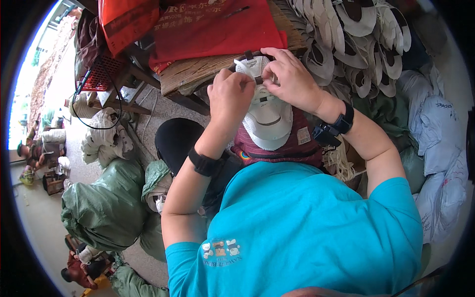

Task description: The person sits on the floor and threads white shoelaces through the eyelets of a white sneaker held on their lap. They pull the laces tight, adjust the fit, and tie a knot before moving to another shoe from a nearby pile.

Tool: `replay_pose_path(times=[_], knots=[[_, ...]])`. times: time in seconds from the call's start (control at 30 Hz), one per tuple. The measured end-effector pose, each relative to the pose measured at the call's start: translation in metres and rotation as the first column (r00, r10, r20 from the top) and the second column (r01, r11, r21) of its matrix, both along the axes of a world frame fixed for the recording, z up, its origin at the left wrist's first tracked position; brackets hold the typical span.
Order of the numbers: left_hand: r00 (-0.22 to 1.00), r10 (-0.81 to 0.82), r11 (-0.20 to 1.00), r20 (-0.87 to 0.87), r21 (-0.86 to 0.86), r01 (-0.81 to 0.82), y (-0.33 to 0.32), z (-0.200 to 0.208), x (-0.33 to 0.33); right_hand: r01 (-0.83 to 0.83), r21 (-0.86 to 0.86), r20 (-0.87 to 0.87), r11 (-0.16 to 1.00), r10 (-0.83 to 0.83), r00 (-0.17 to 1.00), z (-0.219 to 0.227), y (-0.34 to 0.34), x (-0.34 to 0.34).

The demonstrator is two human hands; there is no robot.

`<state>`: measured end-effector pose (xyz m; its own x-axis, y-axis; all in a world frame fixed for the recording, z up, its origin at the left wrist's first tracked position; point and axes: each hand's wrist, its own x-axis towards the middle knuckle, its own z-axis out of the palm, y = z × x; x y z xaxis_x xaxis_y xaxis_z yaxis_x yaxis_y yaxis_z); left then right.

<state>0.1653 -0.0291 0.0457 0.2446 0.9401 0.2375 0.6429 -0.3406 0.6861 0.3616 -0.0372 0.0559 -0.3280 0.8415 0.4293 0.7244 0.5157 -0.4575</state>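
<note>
A white shoe upper (267, 123) rests toe toward me on a maroon striped cloth (309, 148) over my lap. Its pale tongue (252, 64) stands up at the far end, between my hands. My left hand (230, 95) is closed in a pinch at the shoe's left side, thumb against bent fingers. At the opposite side, my right hand (293, 79) pinches with thumb and forefinger close to the opening, the other fingers reaching over the far edge. Whatever is between the fingertips is too small to make out. Dark bands circle both wrists.
Ahead is a wooden bench (193, 74) with a red cloth bag (217, 32) on it. Many pale shoe uppers (363, 44) hang in bunches at the right. Green sacks (106, 205) lie at left, white sacks (438, 133) at far right. A black round stool seat (175, 141) is beside me.
</note>
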Motion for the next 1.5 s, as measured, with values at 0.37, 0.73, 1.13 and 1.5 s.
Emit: replay_pose_path(times=[0.37,0.73,1.13,1.5], knots=[[0.899,0.06,0.991,0.433,-0.136,0.0,-0.024,-0.036,-0.046,0.201,0.404,0.059,0.892,-0.245,0.968,0.044,0.021,0.056],[0.998,-0.055,0.987,0.013,0.149,0.053,-0.024,-0.005,-0.067,-0.509,-0.487,-0.872,0.71,-0.43,0.234,0.029,0.028,0.043],[0.974,-0.227,0.957,0.009,0.185,0.222,0.003,0.001,-0.032,0.189,-0.284,-0.946,0.94,-0.243,-0.214,0.11,0.027,0.283],[0.988,-0.143,0.946,0.05,0.3,0.122,0.007,0.008,-0.026,0.028,-0.206,-0.135,0.978,-0.056,0.989,0.017,-0.03,0.051]])
